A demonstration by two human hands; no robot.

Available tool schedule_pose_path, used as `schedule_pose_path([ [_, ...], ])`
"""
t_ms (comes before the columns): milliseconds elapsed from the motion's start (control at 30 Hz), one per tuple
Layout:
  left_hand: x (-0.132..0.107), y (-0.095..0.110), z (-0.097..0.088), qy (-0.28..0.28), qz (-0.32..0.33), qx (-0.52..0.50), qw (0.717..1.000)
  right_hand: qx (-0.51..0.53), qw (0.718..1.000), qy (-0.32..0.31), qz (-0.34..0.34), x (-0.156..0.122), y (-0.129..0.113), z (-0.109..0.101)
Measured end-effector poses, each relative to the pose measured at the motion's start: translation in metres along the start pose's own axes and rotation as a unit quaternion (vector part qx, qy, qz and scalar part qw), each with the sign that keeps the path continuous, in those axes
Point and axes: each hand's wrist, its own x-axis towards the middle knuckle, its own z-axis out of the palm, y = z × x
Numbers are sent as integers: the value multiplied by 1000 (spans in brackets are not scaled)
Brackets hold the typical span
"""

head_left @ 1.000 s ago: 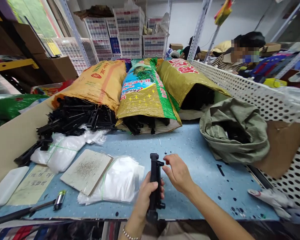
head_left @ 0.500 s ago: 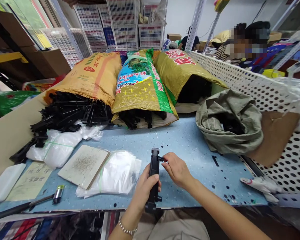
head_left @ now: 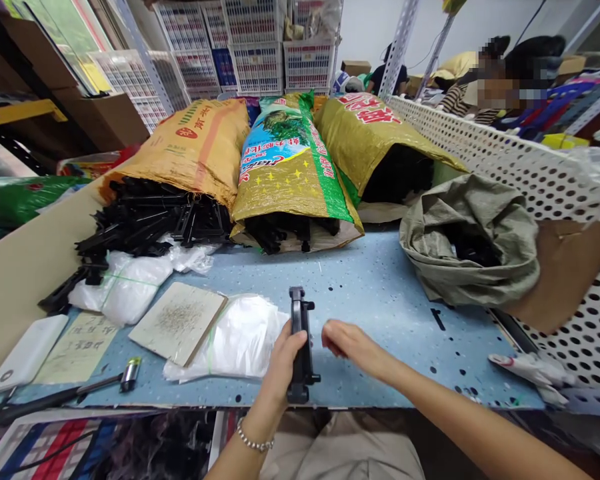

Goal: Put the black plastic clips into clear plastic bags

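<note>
My left hand is closed around a long black plastic part, held nearly upright over the table's front edge. Two short black pegs stick out of its right side, one near the top and one near the bottom. My right hand hovers just right of the part, apart from it. Its fingers are curled together, and whatever they may hold is hidden. Left of the part lies a stack of clear plastic bags, partly under a square board.
Woven sacks with black parts spilling out line the back. A grey-green cloth sack stands right, beside a perforated white crate wall. A hammer, a paper note and a white case lie left. A person sits beyond.
My right hand has let go of the upper peg and drawn back slightly from the black part. The view has shifted a little, and my left hand still grips the part.
</note>
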Motion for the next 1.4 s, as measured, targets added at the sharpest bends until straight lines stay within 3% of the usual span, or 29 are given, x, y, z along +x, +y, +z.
schedule_pose_path([
  [67, 4, -2, -2, 34, 8, -31, 999, -150, 985, -1, -85, -15, -1, 7],
  [133, 8, -3, -3, 48, 16, -50, 997, -268, 952, 4, -148, -26, 1, 14],
  [167, 10, -4, -4, 54, 20, -55, 997, -297, 942, 3, -156, -28, 3, 16],
  [233, 15, -9, -7, 68, 21, -56, 996, -284, 951, -19, -122, -19, 9, 14],
  [300, 21, -18, -8, 71, 17, -31, 997, -215, 976, 2, -39, 8, 12, 2],
  [367, 26, -34, -4, 68, 26, 17, 997, -151, 984, 91, 36, 52, 10, -17],
  [500, 29, -73, 18, 66, 68, 76, 993, -123, 956, 248, 96, 156, -9, -55],
  [600, 26, -86, 29, 47, 89, 96, 990, -80, 946, 281, 140, 210, -20, -72],
  [667, 27, -81, 24, 42, 106, 111, 987, -42, 949, 273, 150, 225, -21, -78],
  [733, 32, -69, 13, 53, 112, 110, 986, 6, 956, 255, 148, 222, -17, -79],
  [800, 43, -52, 1, 81, 100, 60, 990, 62, 962, 227, 140, 202, -8, -73],
  [900, 67, -26, -6, 90, 55, -132, 986, 140, 966, 176, 124, 144, 10, -50],
  [967, 77, -12, -1, 11, 9, -259, 966, 195, 966, 126, 116, 98, 21, -30],
  [1000, 78, -6, 4, -40, -10, -302, 952, 275, 954, 54, 109, 76, 24, -22],
  [1067, 73, 3, 12, -108, -20, -334, 936, 348, 927, -67, 124, 42, 27, -12],
  [1100, 67, 7, 16, -111, -10, -323, 940, 351, 922, -98, 129, 31, 25, -12],
  [1167, 51, 13, 18, -68, 23, -243, 967, 270, 954, -69, 109, 21, 16, -19],
  [1233, 35, 19, 17, -14, 62, -111, 992, 108, 993, 37, 42, 23, 1, -32],
  [1267, 28, 22, 16, 6, 82, -44, 996, 12, 996, 92, -6, 27, -6, -38],
  [1333, 16, 27, 13, 29, 116, 56, 991, -161, 967, 163, -109, 36, -19, -45],
  [1400, 7, 29, 12, 37, 131, 118, 984, -265, 924, 181, -208, 43, -25, -43],
])
